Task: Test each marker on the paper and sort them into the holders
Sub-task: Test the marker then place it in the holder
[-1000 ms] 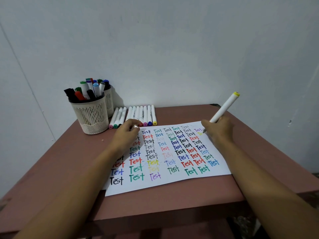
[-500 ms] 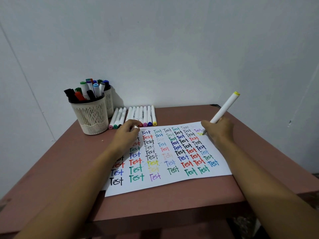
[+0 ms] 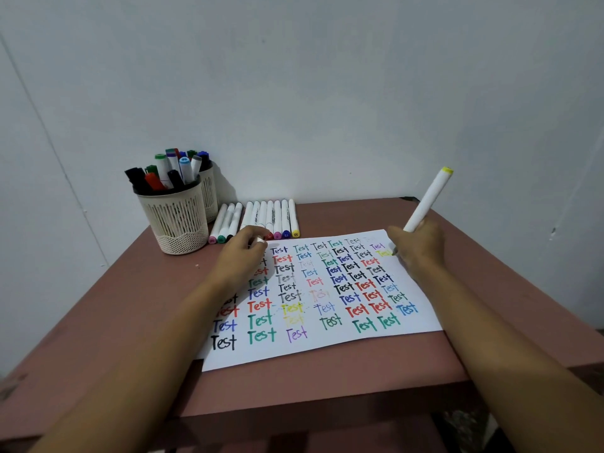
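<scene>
Head view: the right hand (image 3: 416,246) is gripping the marker (image 3: 428,199) at centre right of the frame, fingers curling round its lower barrel and hiding the tip against the paper (image 3: 327,351). Its long axis is slanting up to the right, yellow end topmost. The left hand (image 3: 242,259) is resting on the paper's upper-left corner, curled fingers pinching a small white piece (image 3: 260,239).

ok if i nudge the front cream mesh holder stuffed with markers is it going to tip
Probably slides before tipping: the cream mesh holder stands upright on the flat brown table. It looks top-heavy, though, since its markers lean out above the rim, so push low.
</scene>
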`<state>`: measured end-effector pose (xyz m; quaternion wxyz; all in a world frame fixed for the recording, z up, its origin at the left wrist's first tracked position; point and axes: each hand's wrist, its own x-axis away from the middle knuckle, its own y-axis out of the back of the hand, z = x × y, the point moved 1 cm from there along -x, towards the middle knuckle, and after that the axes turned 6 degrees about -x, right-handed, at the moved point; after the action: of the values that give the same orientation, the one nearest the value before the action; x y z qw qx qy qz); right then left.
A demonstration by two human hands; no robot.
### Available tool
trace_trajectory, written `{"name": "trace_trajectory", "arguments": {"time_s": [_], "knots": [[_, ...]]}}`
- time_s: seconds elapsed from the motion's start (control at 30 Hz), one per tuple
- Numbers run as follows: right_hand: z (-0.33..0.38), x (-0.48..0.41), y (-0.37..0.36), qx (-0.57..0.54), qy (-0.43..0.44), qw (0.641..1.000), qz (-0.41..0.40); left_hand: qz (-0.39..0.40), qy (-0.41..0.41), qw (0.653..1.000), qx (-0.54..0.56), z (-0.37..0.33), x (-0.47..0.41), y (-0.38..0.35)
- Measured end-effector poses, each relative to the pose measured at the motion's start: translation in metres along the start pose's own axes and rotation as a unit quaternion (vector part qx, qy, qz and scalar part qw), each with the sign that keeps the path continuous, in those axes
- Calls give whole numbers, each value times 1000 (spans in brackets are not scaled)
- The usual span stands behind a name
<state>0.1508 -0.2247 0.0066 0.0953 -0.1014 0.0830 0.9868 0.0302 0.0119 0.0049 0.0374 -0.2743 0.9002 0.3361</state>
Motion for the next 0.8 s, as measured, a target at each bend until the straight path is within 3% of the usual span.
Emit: {"name": "trace_trajectory", "arguments": {"time_s": [0.47,0.67,0.8], "knots": [[-2,-1,-2,-2,-7,1000,-6,9,-6,1000,-22,5,-2,0],[0,-4,-1,-99,-3,995,-11,-14,-49,999,-20,4,-1,4],[9,1,-6,-178,-5,982,57,-47,-76,996,18,-5,1,7]]}}
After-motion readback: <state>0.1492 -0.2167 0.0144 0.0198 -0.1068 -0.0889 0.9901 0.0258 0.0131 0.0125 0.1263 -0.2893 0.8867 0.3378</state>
